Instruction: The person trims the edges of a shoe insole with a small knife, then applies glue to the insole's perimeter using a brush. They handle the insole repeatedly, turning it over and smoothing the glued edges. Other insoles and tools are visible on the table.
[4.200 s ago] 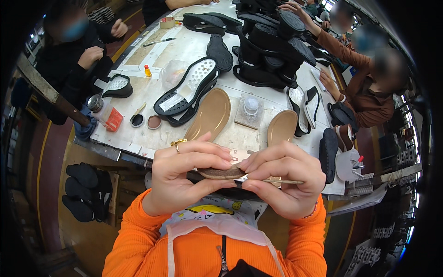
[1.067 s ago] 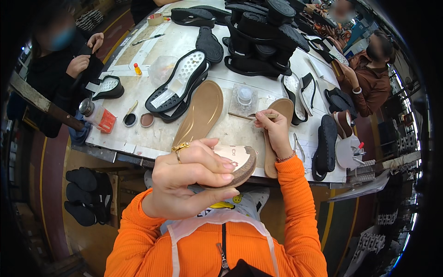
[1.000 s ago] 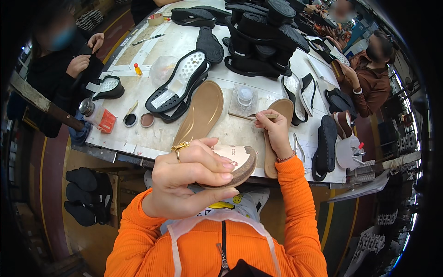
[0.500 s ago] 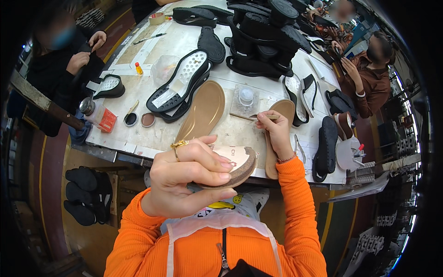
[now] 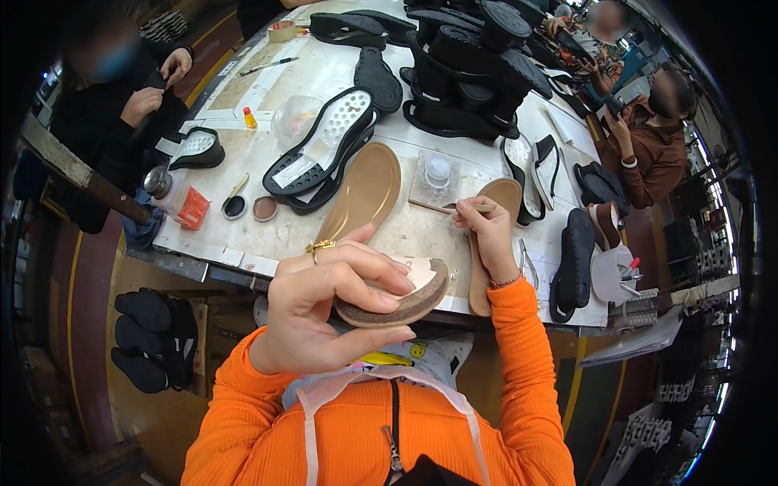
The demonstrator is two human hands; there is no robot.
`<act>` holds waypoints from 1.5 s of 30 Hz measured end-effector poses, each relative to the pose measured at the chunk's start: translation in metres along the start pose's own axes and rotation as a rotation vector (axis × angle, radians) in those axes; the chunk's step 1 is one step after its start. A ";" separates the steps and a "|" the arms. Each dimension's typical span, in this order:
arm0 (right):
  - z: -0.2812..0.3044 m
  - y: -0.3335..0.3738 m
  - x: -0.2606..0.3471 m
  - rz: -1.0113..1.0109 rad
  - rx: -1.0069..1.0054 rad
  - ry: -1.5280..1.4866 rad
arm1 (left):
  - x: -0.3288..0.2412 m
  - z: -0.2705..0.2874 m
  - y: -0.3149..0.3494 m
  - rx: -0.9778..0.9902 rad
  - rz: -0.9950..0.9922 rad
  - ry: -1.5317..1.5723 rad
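My left hand (image 5: pixel 312 296) is closed on a shoe sole (image 5: pixel 409 306) with a brown, speckled edge and a pale top. It is held up in front of me, past the table's near edge; the fingers cover part of it. A thin stick-like tool with a light brown handle (image 5: pixel 485 208) is pinched in my right hand (image 5: pixel 491 239). Its tip points left, close to a small square slab (image 5: pixel 423 193) bearing a small round white pot (image 5: pixel 438 170). Below my right hand lies a tan insole (image 5: pixel 479 283). Another tan insole (image 5: pixel 369 182) lies beyond my left hand.
Black soles (image 5: pixel 462 81) are piled at the back. A white-topped sole (image 5: pixel 324 142) lies left of centre. Near the left edge stand a bottle (image 5: pixel 182 201) and two small round pots (image 5: pixel 264 208). Tweezers (image 5: pixel 528 261) and a white cup (image 5: pixel 609 279) are at right. Co-workers sit at both sides.
The sole in my left hand has tilted, so more of its brown edge and less of its pale top shows. My right hand has hardly moved.
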State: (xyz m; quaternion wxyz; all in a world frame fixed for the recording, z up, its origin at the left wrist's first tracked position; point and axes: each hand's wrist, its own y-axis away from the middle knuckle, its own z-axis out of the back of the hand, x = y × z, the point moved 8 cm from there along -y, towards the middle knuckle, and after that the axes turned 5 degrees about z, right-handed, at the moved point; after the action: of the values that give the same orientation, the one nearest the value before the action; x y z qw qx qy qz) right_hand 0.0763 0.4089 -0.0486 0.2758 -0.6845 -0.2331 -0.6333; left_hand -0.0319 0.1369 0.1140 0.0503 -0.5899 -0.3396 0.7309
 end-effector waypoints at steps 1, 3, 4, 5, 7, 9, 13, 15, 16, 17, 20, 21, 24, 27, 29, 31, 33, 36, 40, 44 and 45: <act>0.000 0.000 0.000 0.002 0.001 0.000 | 0.000 0.000 0.000 -0.004 0.002 -0.004; 0.000 0.000 -0.001 -0.005 -0.004 0.014 | 0.001 0.001 0.000 -0.009 0.003 -0.003; 0.001 0.000 -0.001 -0.010 -0.009 0.018 | 0.001 0.001 0.000 -0.011 0.003 0.001; 0.000 0.000 0.000 -0.005 -0.006 0.022 | 0.001 0.002 0.000 -0.012 -0.004 0.004; 0.000 0.001 0.000 -0.001 -0.003 0.025 | 0.002 0.002 0.000 -0.012 0.006 -0.008; 0.000 0.000 0.001 -0.003 -0.004 0.027 | 0.002 0.002 0.000 -0.022 0.009 -0.021; -0.001 0.001 0.002 0.002 -0.012 0.007 | 0.001 0.004 -0.001 -0.038 -0.022 -0.085; -0.001 0.001 0.002 0.003 -0.009 -0.004 | 0.002 0.006 -0.002 -0.053 -0.034 -0.100; -0.001 0.001 0.002 0.003 -0.008 -0.011 | 0.003 0.007 -0.001 -0.070 -0.028 -0.090; -0.001 0.001 0.002 0.004 -0.003 -0.003 | 0.004 0.009 -0.001 -0.086 -0.024 -0.078; -0.002 0.001 0.002 0.004 0.001 0.009 | 0.006 0.012 0.000 -0.098 -0.020 -0.053; -0.002 0.001 0.002 0.004 -0.003 0.009 | 0.007 0.012 0.001 -0.100 -0.023 -0.045; -0.002 0.001 0.002 -0.001 -0.010 0.014 | 0.008 0.014 0.002 -0.113 -0.036 -0.021; -0.002 0.001 0.002 0.001 -0.009 0.013 | 0.010 0.016 0.003 -0.133 -0.045 0.002; -0.002 0.001 0.002 0.002 -0.010 0.011 | 0.010 0.016 0.003 -0.135 -0.041 0.008; -0.001 0.001 0.002 0.001 -0.011 0.010 | 0.009 0.016 0.004 -0.136 -0.031 0.003; -0.002 0.001 0.002 0.006 -0.010 0.005 | 0.009 0.016 0.005 -0.138 -0.027 -0.003; -0.001 0.001 0.002 0.005 -0.007 0.004 | 0.008 0.015 0.005 -0.137 -0.028 -0.021; -0.001 0.001 0.002 0.015 -0.001 0.002 | 0.006 0.011 0.002 -0.113 -0.010 -0.074; 0.000 0.001 0.000 0.008 -0.009 -0.010 | 0.002 0.007 0.000 -0.099 -0.025 -0.133; 0.000 0.001 0.000 0.010 -0.008 -0.019 | 0.002 0.006 0.000 -0.099 -0.029 -0.109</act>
State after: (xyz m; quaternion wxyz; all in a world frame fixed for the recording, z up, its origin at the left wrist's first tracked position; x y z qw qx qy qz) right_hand 0.0772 0.4084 -0.0486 0.2738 -0.6929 -0.2298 -0.6262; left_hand -0.0382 0.1358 0.1127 0.0129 -0.5458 -0.3862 0.7435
